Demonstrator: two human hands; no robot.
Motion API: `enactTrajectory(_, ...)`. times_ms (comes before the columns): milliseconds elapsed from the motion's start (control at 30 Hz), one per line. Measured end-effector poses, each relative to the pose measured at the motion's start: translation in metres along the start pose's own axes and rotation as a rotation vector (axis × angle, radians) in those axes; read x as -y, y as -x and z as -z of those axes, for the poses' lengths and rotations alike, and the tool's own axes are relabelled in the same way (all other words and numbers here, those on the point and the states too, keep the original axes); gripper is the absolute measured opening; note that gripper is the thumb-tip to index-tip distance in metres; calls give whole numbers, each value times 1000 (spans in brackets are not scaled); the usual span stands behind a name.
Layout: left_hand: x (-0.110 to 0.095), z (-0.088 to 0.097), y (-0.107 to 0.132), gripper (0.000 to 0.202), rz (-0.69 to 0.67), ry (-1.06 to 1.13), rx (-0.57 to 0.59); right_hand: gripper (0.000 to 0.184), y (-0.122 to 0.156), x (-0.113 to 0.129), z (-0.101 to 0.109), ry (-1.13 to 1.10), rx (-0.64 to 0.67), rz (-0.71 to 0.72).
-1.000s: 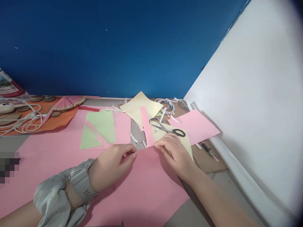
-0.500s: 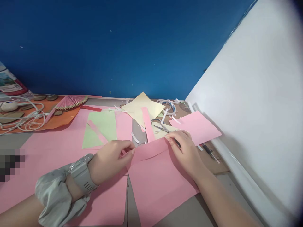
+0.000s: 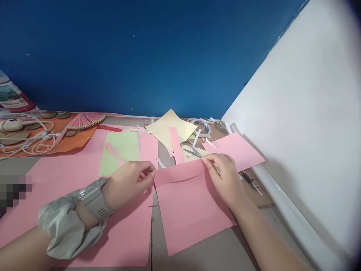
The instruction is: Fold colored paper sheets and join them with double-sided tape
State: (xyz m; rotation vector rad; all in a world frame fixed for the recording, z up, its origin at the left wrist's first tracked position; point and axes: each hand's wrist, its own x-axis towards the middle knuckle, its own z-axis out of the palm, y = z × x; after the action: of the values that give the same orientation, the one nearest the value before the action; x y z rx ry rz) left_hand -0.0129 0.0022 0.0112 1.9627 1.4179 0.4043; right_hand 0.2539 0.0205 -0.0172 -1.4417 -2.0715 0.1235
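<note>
A pink paper sheet [image 3: 188, 205] lies in front of me with its far edge folded over into a narrow band. My left hand [image 3: 128, 184] pinches the left end of that fold, and my right hand [image 3: 222, 177] pinches the right end. A grey watch and a grey scrunchie sit on my left wrist. Scissors [image 3: 191, 149] with a black handle lie just beyond the fold, partly hidden by my right hand. An upright pink strip [image 3: 176, 148] lies beside them.
A larger pink sheet [image 3: 70, 177] covers the table on the left, with a green sheet [image 3: 122, 150] on it. Yellow paper [image 3: 169, 128], another pink sheet [image 3: 235, 150], white scraps, a pink paper fan [image 3: 83, 121] and white cables [image 3: 25, 139] lie behind. A white panel [image 3: 296, 124] rises on the right.
The pink sheet has been pulled to the right, away from the larger pink sheet, and its far edge is now folded over. My right hand moved right and farther away.
</note>
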Motion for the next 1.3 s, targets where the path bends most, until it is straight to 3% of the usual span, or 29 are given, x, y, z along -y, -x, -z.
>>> enactTrajectory(167,9,5,-3,15,44,38,-42,12,-2,-3,3,-25,-52,-72)
enactTrajectory(300,14,4,-4,17,76,210,-136,15,-4,-1,5,-158,-182,-168)
enactTrajectory(467,-5,1,7,41,17,510,-219,15,-2,7,6,-236,-363,-217)
enactTrajectory(533,-17,-2,17,46,-31,624,-156,15,0,8,6,-263,-389,-234)
enactTrajectory(633,-29,-10,27,36,-78,751,205,15,1,6,7,-310,-420,-232)
enactTrajectory(733,-26,-20,27,36,-44,966,399,14,3,7,8,-390,-468,-158)
enactTrajectory(900,-12,-19,16,72,-154,1244,372,10,7,12,9,-457,-468,106)
enactTrajectory(1000,-12,-11,12,80,-133,1341,387,10,9,13,8,-451,-567,219)
enactTrajectory(1067,-15,-7,11,77,-138,1324,347,11,10,13,6,-428,-636,280)
enactTrajectory(1200,-23,-2,14,67,-140,1187,116,13,15,12,6,-343,-694,361)
enactTrajectory(1300,-28,2,19,63,-163,1133,85,10,20,7,8,-253,-705,426)
